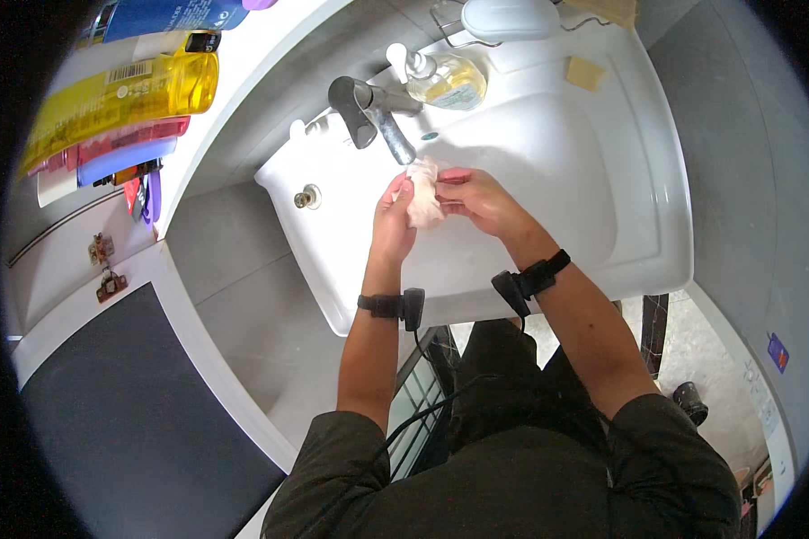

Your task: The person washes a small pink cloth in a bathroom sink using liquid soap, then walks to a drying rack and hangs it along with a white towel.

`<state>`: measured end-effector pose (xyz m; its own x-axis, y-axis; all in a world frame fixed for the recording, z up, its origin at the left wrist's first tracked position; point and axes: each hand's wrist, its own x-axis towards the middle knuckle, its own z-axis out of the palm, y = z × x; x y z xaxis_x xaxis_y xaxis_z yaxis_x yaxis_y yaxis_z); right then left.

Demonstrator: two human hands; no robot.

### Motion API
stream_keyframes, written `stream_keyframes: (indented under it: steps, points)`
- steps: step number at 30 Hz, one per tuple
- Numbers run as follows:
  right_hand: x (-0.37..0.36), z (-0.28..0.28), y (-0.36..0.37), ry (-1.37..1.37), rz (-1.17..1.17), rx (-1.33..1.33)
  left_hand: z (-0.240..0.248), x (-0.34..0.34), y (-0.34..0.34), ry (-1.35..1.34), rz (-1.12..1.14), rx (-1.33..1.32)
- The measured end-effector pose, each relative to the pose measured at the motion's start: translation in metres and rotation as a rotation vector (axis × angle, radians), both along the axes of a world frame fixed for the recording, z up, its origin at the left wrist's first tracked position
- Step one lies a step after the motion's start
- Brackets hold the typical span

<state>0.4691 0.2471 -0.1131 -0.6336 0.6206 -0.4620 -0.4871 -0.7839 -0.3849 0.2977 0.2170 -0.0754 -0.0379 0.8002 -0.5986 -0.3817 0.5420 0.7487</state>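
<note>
A crumpled, pale cream cloth [424,199] is held up between my two hands over the white washbasin [548,207]. My left hand [392,225] pinches its left side, thumb on top. From the right, the bent fingers of my right hand [482,201] close on its other edge. Just beyond the cloth's upper end is the spout of a grey metal tap [394,136]. Whether water is running cannot be made out. Behind the tap stands a clear pump bottle [449,83] of yellowish liquid soap.
On the basin's back rim are a light blue soap box [511,18] and a yellow sponge piece [584,74]. Several bottles, one of them a yellow bottle [126,97], fill a white cabinet at left. Its open dark-panelled door [144,422] hangs nearer me. A grey wall [737,135] bounds the right.
</note>
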Motion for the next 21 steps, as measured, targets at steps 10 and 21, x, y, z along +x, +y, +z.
stream_keyframes:
  steps: [10,21]
  points:
    - [0.003,0.003,0.000,-0.195,-0.311,-0.010,-0.006,-0.010,-0.010,0.050,0.158,0.043]
    - [0.001,0.005,0.004,-0.152,-0.168,-0.167,0.017,0.005,-0.003,-0.084,0.172,0.059]
